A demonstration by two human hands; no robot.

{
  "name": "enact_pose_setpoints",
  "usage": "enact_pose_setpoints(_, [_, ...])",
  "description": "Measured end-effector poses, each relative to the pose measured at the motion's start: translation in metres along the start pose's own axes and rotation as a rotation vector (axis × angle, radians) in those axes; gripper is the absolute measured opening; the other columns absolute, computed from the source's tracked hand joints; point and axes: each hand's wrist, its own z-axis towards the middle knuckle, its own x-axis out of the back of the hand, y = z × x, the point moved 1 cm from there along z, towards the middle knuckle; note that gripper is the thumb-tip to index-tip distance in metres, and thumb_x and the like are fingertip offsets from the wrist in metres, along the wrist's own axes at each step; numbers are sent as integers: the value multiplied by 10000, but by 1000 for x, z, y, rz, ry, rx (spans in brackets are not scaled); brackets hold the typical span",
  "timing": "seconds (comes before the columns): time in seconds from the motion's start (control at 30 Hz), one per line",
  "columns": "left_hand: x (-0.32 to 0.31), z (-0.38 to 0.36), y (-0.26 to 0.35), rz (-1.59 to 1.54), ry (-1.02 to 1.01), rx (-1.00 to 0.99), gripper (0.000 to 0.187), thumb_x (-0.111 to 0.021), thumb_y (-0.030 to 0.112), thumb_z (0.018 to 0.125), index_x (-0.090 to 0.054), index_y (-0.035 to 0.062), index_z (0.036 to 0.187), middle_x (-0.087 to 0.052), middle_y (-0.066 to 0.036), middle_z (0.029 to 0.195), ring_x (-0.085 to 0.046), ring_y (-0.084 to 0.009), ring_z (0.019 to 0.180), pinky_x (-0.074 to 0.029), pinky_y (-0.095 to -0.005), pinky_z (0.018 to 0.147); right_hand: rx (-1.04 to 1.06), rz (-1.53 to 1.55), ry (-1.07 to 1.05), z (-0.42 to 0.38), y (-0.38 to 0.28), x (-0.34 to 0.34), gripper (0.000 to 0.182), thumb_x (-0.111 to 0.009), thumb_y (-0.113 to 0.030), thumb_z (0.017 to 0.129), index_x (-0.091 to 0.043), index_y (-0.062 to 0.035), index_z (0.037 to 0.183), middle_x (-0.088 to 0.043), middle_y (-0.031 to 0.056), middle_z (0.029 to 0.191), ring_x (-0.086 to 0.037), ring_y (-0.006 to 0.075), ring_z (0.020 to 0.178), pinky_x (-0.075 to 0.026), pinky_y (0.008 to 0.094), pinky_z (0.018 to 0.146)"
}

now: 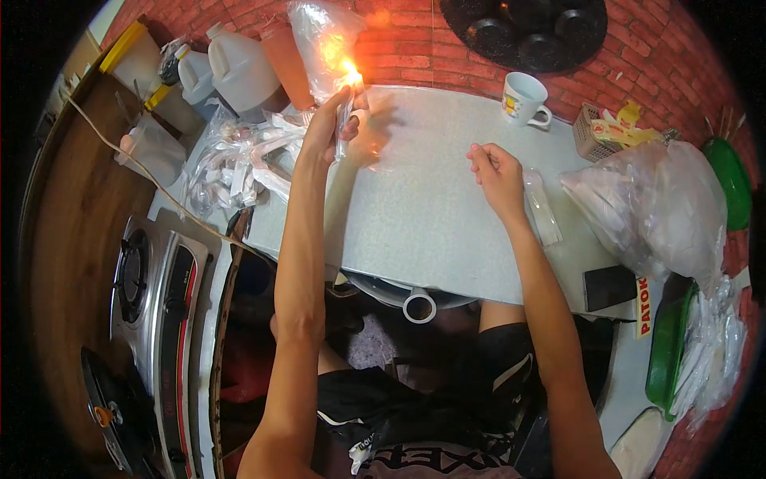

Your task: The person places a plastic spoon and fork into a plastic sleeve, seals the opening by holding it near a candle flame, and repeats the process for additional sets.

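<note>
My left hand [339, 124] is raised at the far side of the table, fingers closed around a narrow clear plastic sleeve [344, 144]. A bright flame [349, 77] burns right at its fingertips; the glare hides what feeds it. Over the table's right half, my right hand [499, 174] has its fingers curled in, and nothing shows in them. Just right of that wrist lies a clear plastic packet [542, 209] with something pale inside. Left of my left forearm is a pile of white plastic cutlery and clear wrapping [247, 156].
White jugs [243, 72] and a clear bag [323, 36] stand behind the pile. A mug [524, 100], a small basket [594, 132], a big plastic bag [658, 203] and a phone [610, 287] are at right. A gas stove [159, 295] sits at left. A cord crosses nearby.
</note>
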Motion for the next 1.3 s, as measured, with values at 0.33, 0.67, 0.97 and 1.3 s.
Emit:
enact_pose_setpoints(0.33, [-32,15,1,107,7,-27,338,-540,354,1068,-591,57,1223,-674,-43,876,-422,-63,463,-309,-197,401,-13,-27,-8,0,4,3,305,-645,-280,1018,-730,-12,899,-659,25,687,-582,73,611,-458,259,578])
enact_pose_setpoints(0.67, [-112,-42,-72,500,-170,-65,319,-537,306,1084,-659,25,1171,-615,-4,740,-440,-35,472,-317,-221,408,-101,300,-46,1,-22,14,344,-604,-350,1048,-719,-32,1110,-623,-26,824,-521,47,681,-405,206,595])
enact_pose_setpoints(0.97, [-119,-49,-81,590,-351,51,308,-573,285,1065,-657,8,1168,-652,-20,764,-427,-8,496,-274,-185,426,-32,389,-182,11,-10,21,358,-734,-344,963,-768,-15,1100,-670,-3,841,-560,63,730,-433,224,671])
enact_pose_setpoints(1.3, [-114,-53,-79,620,-379,89,248,-604,261,1048,-666,22,1018,-632,8,729,-427,-25,539,-301,-209,482,13,298,-243,8,-12,16,255,-709,-224,985,-772,5,1080,-736,31,943,-617,77,838,-478,236,760])
